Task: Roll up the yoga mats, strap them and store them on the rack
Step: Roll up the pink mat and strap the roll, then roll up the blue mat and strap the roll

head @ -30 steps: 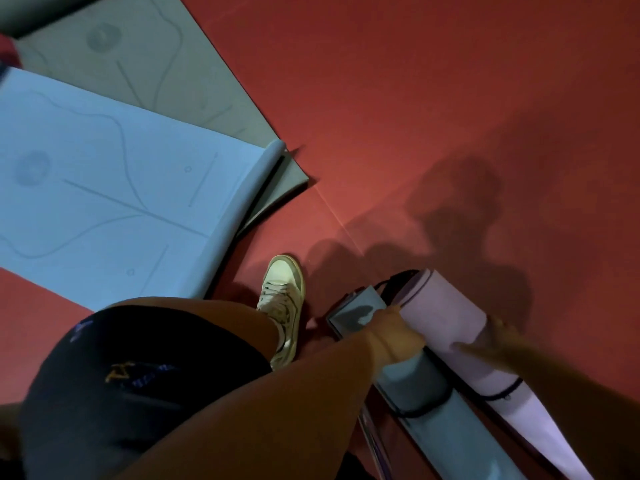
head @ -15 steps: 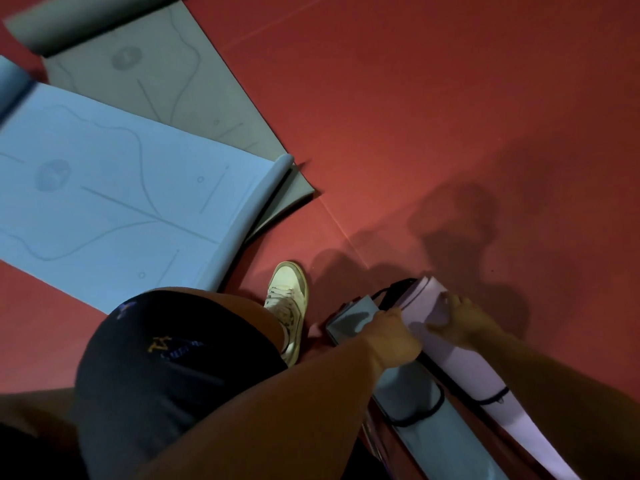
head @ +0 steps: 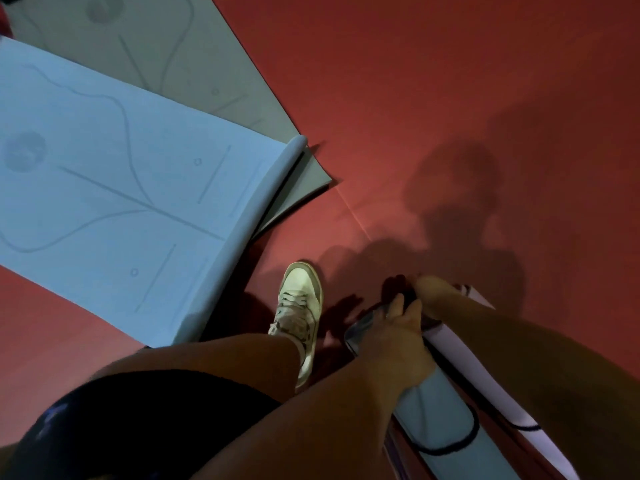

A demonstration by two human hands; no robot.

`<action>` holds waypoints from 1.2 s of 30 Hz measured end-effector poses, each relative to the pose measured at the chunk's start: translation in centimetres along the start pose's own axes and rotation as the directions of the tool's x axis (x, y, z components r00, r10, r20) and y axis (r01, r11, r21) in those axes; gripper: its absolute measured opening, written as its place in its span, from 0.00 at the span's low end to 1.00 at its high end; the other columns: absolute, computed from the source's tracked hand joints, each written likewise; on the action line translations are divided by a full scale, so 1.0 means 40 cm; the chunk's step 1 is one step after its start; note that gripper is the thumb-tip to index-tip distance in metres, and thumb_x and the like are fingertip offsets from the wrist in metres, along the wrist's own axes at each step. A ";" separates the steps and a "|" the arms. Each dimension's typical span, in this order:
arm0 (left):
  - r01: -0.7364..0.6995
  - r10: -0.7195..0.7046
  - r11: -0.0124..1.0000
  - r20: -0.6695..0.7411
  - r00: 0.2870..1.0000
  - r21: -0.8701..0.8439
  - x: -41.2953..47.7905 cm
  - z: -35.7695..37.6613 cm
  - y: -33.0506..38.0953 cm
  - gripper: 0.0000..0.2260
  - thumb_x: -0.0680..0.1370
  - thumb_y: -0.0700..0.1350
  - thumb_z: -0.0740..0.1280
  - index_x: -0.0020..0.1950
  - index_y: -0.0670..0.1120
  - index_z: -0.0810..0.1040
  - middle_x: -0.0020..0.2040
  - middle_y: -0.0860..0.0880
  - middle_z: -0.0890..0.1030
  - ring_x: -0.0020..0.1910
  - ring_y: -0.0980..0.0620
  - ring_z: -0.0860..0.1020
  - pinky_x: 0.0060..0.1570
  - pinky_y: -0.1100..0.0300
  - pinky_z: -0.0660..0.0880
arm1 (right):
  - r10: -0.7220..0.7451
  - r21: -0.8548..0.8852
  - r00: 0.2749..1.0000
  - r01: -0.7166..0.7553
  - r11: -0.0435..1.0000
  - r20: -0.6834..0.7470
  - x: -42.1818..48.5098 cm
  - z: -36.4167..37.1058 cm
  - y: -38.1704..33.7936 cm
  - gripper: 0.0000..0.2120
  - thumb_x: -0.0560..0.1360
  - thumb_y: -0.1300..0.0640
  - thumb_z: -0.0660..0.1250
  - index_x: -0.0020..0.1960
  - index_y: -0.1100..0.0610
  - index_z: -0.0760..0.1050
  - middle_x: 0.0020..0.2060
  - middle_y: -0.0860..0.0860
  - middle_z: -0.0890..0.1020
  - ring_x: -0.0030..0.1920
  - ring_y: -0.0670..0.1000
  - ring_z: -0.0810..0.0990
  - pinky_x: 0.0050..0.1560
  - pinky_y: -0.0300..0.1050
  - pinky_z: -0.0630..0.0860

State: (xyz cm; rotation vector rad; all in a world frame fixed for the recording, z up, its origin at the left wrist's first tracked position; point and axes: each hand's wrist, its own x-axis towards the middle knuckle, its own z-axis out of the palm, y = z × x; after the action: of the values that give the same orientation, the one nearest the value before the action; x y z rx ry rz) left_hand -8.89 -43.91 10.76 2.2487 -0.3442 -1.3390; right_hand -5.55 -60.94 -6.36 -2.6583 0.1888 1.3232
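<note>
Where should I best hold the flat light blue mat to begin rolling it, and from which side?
Take the curled short end of the light blue mat, coming from the shoe side. That end curls upward with shadow beneath, so fingers should slip under it.

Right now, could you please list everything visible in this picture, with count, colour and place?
light blue yoga mat: 1, unrolled, left, near end curled
grey yoga mat: 1, unrolled, upper left, partly under the blue one
blue-grey rolled mat: 1, lower right
white rolled mat: 1, right of it
straps: 2, black, one round each roll
floor: red
sneaker: 1, cream, centre
shorts: dark, lower left
left hand: grips blue-grey roll's end
right hand: at white roll's end, grip unclear
</note>
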 end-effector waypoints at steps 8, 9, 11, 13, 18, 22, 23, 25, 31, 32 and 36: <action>-0.070 0.073 0.997 -0.078 0.994 0.046 0.101 -0.145 -0.070 0.34 0.78 0.46 0.65 0.80 0.53 0.53 0.80 0.51 0.54 0.77 0.43 0.56 0.75 0.49 0.59 | -0.046 -0.393 0.996 0.073 0.917 0.077 0.087 0.062 -0.039 0.20 0.82 0.53 0.58 0.73 0.56 0.64 0.68 0.55 0.73 0.66 0.57 0.74 0.63 0.52 0.73; -0.049 0.051 0.998 -0.073 0.996 0.029 0.105 -0.151 -0.076 0.34 0.78 0.46 0.65 0.81 0.52 0.52 0.80 0.50 0.53 0.78 0.43 0.55 0.75 0.49 0.59 | -0.075 -0.417 0.993 0.105 0.903 0.087 0.092 0.070 -0.043 0.20 0.82 0.53 0.58 0.73 0.56 0.64 0.68 0.54 0.73 0.66 0.57 0.74 0.63 0.52 0.73; -0.023 0.024 1.000 -0.058 0.998 0.013 0.110 -0.158 -0.084 0.35 0.79 0.46 0.64 0.81 0.52 0.50 0.81 0.51 0.51 0.78 0.44 0.54 0.74 0.49 0.58 | -0.081 -0.471 0.990 0.128 0.873 0.119 0.086 0.070 -0.058 0.19 0.82 0.54 0.58 0.72 0.56 0.66 0.67 0.54 0.74 0.65 0.57 0.75 0.61 0.52 0.74; -0.010 0.010 1.000 -0.058 0.998 -0.005 0.108 -0.157 -0.085 0.35 0.79 0.45 0.64 0.81 0.52 0.50 0.81 0.51 0.51 0.78 0.44 0.54 0.74 0.50 0.58 | -0.098 -0.428 0.994 0.111 0.897 0.053 0.080 0.074 -0.060 0.17 0.82 0.55 0.57 0.70 0.56 0.68 0.65 0.54 0.76 0.61 0.57 0.78 0.58 0.52 0.77; 0.099 -0.118 0.986 -0.141 0.983 -0.136 0.107 -0.162 -0.096 0.33 0.76 0.45 0.65 0.79 0.51 0.56 0.79 0.49 0.57 0.77 0.44 0.59 0.74 0.50 0.60 | 0.010 0.135 0.858 0.069 0.988 -0.514 0.068 -0.045 -0.052 0.08 0.78 0.65 0.60 0.56 0.62 0.71 0.50 0.61 0.74 0.41 0.64 0.78 0.35 0.54 0.74; 0.183 -0.212 0.962 -0.136 0.968 -0.201 0.083 -0.171 -0.072 0.32 0.76 0.47 0.65 0.78 0.50 0.57 0.77 0.45 0.59 0.76 0.43 0.60 0.75 0.50 0.60 | -0.032 0.242 0.770 0.240 0.940 -0.637 0.006 -0.156 -0.054 0.05 0.76 0.68 0.62 0.52 0.65 0.72 0.48 0.62 0.73 0.40 0.65 0.76 0.35 0.54 0.69; 0.194 -0.219 0.965 -0.139 0.966 -0.176 0.073 -0.173 -0.061 0.30 0.77 0.46 0.64 0.77 0.47 0.58 0.76 0.44 0.61 0.75 0.42 0.61 0.74 0.50 0.61 | -0.013 0.267 0.737 0.262 0.928 -0.676 -0.013 -0.174 -0.054 0.04 0.76 0.67 0.62 0.51 0.64 0.71 0.48 0.62 0.72 0.40 0.65 0.75 0.35 0.54 0.70; 0.228 -0.245 0.966 -0.156 0.957 -0.118 0.055 -0.182 -0.047 0.26 0.77 0.44 0.64 0.74 0.43 0.62 0.73 0.42 0.64 0.72 0.40 0.65 0.70 0.49 0.66 | 0.010 0.285 0.645 0.323 0.902 -0.764 -0.043 -0.213 -0.070 0.04 0.77 0.62 0.62 0.50 0.61 0.71 0.47 0.60 0.72 0.40 0.66 0.75 0.34 0.56 0.72; 0.241 -0.238 0.970 -0.138 0.961 0.009 0.022 -0.250 -0.051 0.20 0.75 0.44 0.62 0.66 0.39 0.73 0.67 0.38 0.74 0.66 0.39 0.73 0.65 0.51 0.72 | -0.099 0.206 0.623 0.399 0.894 -0.776 -0.093 -0.326 -0.148 0.05 0.75 0.60 0.68 0.49 0.58 0.73 0.45 0.54 0.73 0.42 0.63 0.76 0.38 0.52 0.71; 0.221 -0.216 0.975 -0.130 0.968 0.022 0.015 -0.276 -0.053 0.19 0.76 0.43 0.63 0.65 0.39 0.74 0.65 0.38 0.75 0.64 0.39 0.75 0.61 0.53 0.74 | -0.146 0.169 0.641 0.404 0.899 -0.753 -0.098 -0.322 -0.156 0.06 0.74 0.60 0.69 0.50 0.59 0.75 0.46 0.55 0.74 0.42 0.63 0.77 0.38 0.52 0.71; 0.153 -0.134 0.979 -0.141 0.981 0.136 -0.021 -0.416 -0.109 0.17 0.80 0.46 0.63 0.65 0.39 0.75 0.64 0.39 0.77 0.62 0.42 0.77 0.50 0.58 0.71 | -0.213 -0.203 0.898 0.143 0.969 -0.384 -0.122 -0.287 -0.215 0.19 0.73 0.50 0.71 0.62 0.54 0.77 0.56 0.57 0.79 0.51 0.62 0.81 0.47 0.50 0.76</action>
State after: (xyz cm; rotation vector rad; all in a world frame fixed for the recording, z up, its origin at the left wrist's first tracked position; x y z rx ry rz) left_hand 5.09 -35.10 15.59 2.5117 -0.2445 -1.2645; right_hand 2.06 -54.66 5.14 -2.9804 -0.1261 0.7533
